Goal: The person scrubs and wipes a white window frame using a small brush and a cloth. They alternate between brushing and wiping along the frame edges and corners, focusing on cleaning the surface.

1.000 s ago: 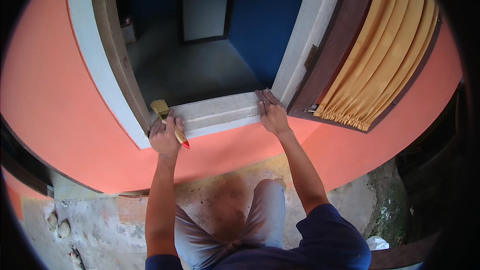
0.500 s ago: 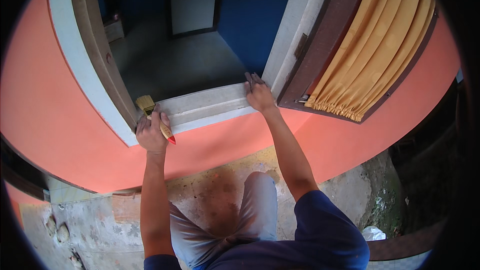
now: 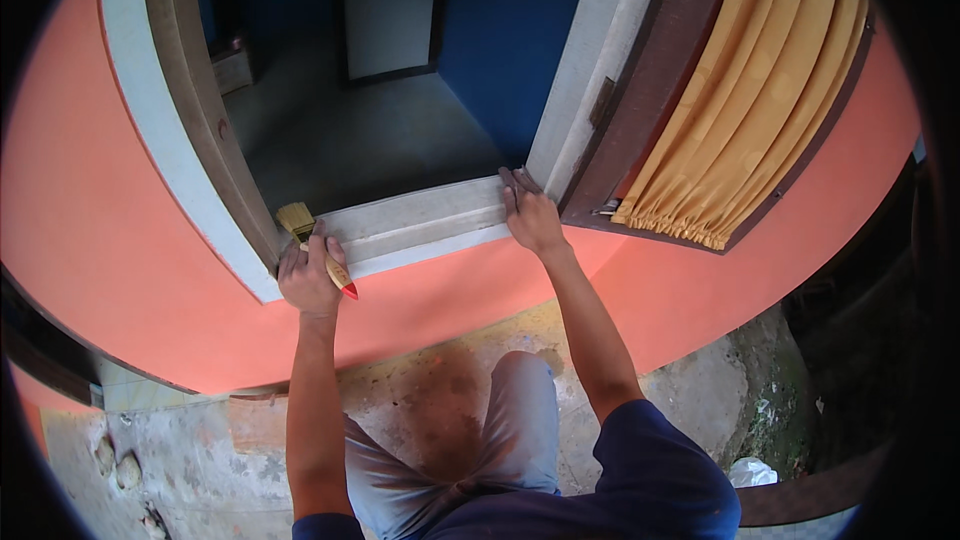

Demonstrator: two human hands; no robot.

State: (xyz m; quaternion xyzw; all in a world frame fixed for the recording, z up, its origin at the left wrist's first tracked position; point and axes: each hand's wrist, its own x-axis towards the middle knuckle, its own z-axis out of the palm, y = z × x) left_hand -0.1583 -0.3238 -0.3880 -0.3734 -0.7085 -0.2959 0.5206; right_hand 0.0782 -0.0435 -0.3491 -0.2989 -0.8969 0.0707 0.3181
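A paintbrush (image 3: 296, 218) with pale bristles and a red-tipped wooden handle is in my left hand (image 3: 312, 278), whose fingers are closed round it. That hand rests at the left end of the white window sill (image 3: 425, 224), bristles angled up toward the opening. At the sill's right corner lies my right hand (image 3: 536, 222); its dusty fingers stretch over the wood, and no tool shows in it. The undersides of its fingers are hidden. The sill's white paint looks streaked and greyish.
A brown window sash (image 3: 640, 90) with a gold curtain (image 3: 745, 110) stands swung out at the right. Coral wall (image 3: 430, 285) runs below the sill. Beyond the opening are a dim floor and a blue wall (image 3: 505, 40). Underfoot is stained concrete (image 3: 210, 470).
The window and both hands sit slightly lower in the view. My right hand's fingers have shifted a little on the right corner; the left hand still holds the paintbrush.
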